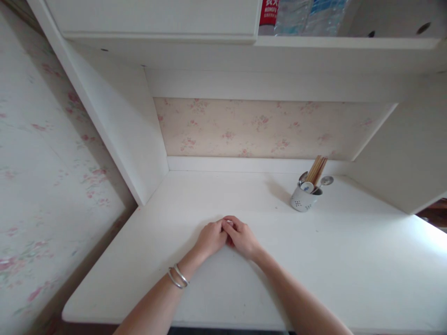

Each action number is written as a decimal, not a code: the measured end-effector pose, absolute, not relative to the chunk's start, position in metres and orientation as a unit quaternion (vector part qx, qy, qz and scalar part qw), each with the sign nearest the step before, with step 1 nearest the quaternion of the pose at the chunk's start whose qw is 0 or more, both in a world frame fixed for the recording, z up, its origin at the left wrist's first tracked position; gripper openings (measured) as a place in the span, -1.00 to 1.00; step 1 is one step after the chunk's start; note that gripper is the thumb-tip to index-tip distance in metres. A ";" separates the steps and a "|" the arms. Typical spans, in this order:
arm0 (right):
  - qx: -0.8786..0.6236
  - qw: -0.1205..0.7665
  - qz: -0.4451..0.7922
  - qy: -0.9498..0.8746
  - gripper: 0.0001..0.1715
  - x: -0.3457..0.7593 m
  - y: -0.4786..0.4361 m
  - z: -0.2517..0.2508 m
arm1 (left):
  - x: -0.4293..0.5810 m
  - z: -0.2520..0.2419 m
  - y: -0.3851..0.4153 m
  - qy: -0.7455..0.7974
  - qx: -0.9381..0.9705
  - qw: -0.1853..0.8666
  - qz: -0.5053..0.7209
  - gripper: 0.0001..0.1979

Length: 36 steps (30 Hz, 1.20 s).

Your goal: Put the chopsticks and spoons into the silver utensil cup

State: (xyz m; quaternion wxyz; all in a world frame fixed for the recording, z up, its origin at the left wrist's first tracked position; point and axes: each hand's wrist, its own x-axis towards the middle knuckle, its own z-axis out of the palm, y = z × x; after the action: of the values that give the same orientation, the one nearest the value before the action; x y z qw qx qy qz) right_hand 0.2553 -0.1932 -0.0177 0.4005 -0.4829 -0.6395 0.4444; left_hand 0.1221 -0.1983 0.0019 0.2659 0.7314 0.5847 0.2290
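My left hand (211,238) and my right hand (244,239) rest together on the white desk top (223,293), near its middle. Both are closed, their fingers folded against each other, and no object shows between them. Two silvery bangles (178,276) circle my left wrist. To the right and farther back stands a white utensil holder (303,201) with small holes in its side. Wooden chopsticks (317,170), a metal spoon (327,180) and a white spoon with a blue mark (307,187) stick up from it. Neither hand touches the holder.
Overhead runs a white cabinet (160,18), with plastic bottles (307,16) and a red package (269,13) on its open shelf. White side panels (115,116) flank the desk. Floral wallpaper (226,130) covers the back, and a flowered wall (42,177) rises at left.
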 end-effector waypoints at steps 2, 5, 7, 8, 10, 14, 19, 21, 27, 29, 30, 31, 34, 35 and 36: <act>-0.483 0.394 0.448 -0.641 -0.57 0.256 -0.194 -0.017 | 0.122 0.001 -0.198 0.580 0.737 0.261 0.229 -0.67; -0.482 0.384 0.447 -0.649 -0.57 0.256 -0.194 -0.015 | 0.121 0.000 -0.198 0.580 0.741 0.253 0.224 -0.67; -0.480 0.381 0.441 -0.656 -0.59 0.256 -0.194 -0.015 | 0.121 0.000 -0.198 0.580 0.743 0.251 0.220 -0.68; -0.478 0.379 0.439 -0.659 -0.60 0.257 -0.194 -0.015 | 0.121 0.000 -0.198 0.580 0.744 0.250 0.216 -0.68; -0.477 0.374 0.434 -0.667 -0.61 0.257 -0.194 -0.015 | 0.121 0.000 -0.198 0.582 0.747 0.247 0.207 -0.69; -0.475 0.361 0.433 -0.676 -0.58 0.258 -0.194 -0.015 | 0.122 0.003 -0.198 0.585 0.750 0.246 0.187 -0.69; -0.482 0.351 0.424 -0.682 -0.57 0.258 -0.193 -0.017 | 0.122 0.005 -0.198 0.591 0.748 0.247 0.173 -0.68; -0.485 0.349 0.423 -0.682 -0.58 0.258 -0.193 -0.018 | 0.121 0.005 -0.199 0.585 0.752 0.244 0.179 -0.69; -0.488 0.348 0.425 -0.679 -0.54 0.258 -0.193 -0.017 | 0.121 0.007 -0.200 0.591 0.747 0.251 0.171 -0.68; -0.489 0.345 0.424 -0.680 -0.52 0.259 -0.193 -0.015 | 0.121 0.007 -0.199 0.589 0.749 0.253 0.167 -0.67; -0.489 0.343 0.424 -0.681 -0.52 0.259 -0.193 -0.015 | 0.121 0.007 -0.199 0.587 0.751 0.253 0.165 -0.67; -0.488 0.343 0.423 -0.682 -0.53 0.259 -0.193 -0.014 | 0.121 0.006 -0.199 0.586 0.752 0.253 0.164 -0.67; -0.482 0.345 0.423 -0.685 -0.56 0.258 -0.194 -0.014 | 0.120 0.004 -0.199 0.581 0.757 0.248 0.167 -0.67; -0.481 0.346 0.423 -0.686 -0.57 0.258 -0.194 -0.015 | 0.120 0.004 -0.198 0.581 0.757 0.245 0.170 -0.67; -0.481 0.347 0.423 -0.685 -0.57 0.258 -0.193 -0.015 | 0.120 0.003 -0.198 0.581 0.758 0.242 0.173 -0.67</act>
State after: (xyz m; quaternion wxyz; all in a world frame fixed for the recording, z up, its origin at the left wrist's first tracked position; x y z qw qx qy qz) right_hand 0.2578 -0.1935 -0.0149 0.3467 -0.4807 -0.6855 0.4229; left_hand 0.1201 -0.1983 0.0030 0.2423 0.7576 0.5808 0.1732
